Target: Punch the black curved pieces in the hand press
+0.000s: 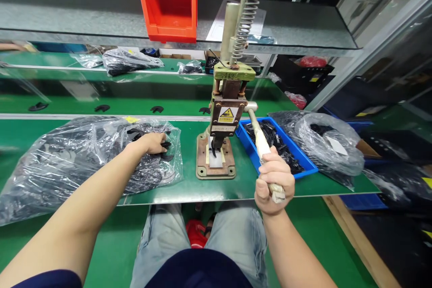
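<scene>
A hand press (224,117) stands on the green bench, with a small black part (213,149) on its white base pad under the ram. My right hand (274,180) is closed round the press lever's wrapped handle (262,146), which slants down towards me. My left hand (154,143) reaches into the open mouth of a large clear plastic bag (67,162) full of black parts, its fingers closed on one small black part (166,145).
A blue tray (312,168) of black parts sits right of the press, beside another plastic bag (329,144). Black parts (101,108) lie spaced along the conveyor behind. A red bin (170,2) rests on the overhead shelf. My knees are under the bench edge.
</scene>
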